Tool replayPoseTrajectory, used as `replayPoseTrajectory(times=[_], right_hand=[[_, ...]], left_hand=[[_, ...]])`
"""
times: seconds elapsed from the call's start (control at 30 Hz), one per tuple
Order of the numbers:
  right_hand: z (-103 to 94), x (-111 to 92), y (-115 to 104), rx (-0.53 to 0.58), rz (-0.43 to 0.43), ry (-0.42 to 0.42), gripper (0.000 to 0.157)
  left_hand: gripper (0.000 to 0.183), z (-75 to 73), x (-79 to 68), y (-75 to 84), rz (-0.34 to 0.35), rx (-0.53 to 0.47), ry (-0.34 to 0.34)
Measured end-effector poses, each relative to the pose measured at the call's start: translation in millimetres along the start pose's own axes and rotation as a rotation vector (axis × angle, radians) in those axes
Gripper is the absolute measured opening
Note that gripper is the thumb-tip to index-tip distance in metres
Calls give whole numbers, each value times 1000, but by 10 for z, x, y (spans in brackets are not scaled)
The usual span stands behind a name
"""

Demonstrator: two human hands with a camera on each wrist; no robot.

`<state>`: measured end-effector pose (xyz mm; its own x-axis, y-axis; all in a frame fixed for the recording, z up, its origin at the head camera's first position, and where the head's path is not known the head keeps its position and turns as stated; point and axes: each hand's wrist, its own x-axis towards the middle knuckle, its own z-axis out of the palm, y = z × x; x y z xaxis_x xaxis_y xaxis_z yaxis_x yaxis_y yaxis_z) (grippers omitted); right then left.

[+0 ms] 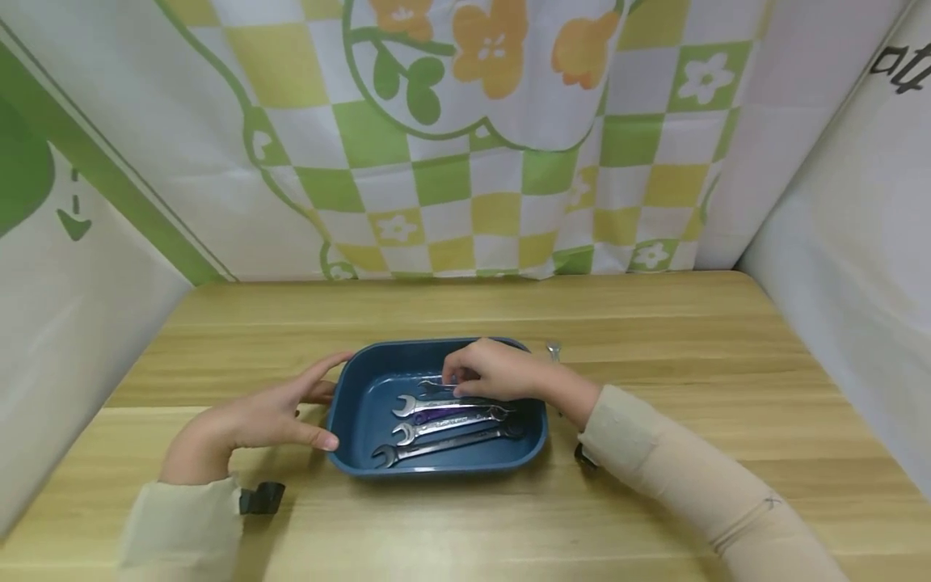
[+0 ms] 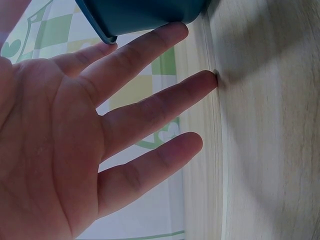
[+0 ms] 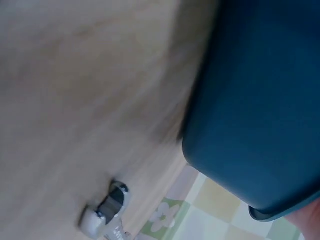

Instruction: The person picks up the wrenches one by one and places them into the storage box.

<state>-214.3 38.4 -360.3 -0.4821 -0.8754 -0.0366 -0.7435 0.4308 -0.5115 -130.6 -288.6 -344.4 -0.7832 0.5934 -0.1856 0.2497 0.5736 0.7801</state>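
Observation:
A blue tray (image 1: 349, 404) stands on the table with several wrenches in it. Among them are a silver open-end wrench (image 1: 429, 406), another silver wrench (image 1: 444, 424), a darker long wrench (image 1: 451, 442) at the front and a purple piece (image 1: 424, 417) partly covered between them. My left hand (image 1: 272, 416) is spread at the tray's left end, thumb and index finger touching its rim. Over the tray's back part, my right hand (image 1: 502, 372) pinches a small wrench (image 1: 431, 385) between curled fingers and thumb; its far end is hidden. The right wrist view shows mainly the tray's outer wall (image 3: 255, 100).
Another wrench (image 1: 554, 349) lies on the wooden table (image 1: 655, 339) just right of the tray, partly hidden by my right forearm. A checked, flowered curtain (image 1: 494, 178) hangs along the table's back edge. White panels close off both sides.

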Motion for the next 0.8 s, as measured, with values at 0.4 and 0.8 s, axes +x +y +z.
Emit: replayPoseTrajectory(times=[0.4,0.8], right_hand=[[36,28,-5,-61,17,-30,13],[49,52,12,-71,21,-47,14]], left_hand=[[110,-33,-7,13,-19,-16,-8],[109,-26,-22,18,-55,-9,-4]])
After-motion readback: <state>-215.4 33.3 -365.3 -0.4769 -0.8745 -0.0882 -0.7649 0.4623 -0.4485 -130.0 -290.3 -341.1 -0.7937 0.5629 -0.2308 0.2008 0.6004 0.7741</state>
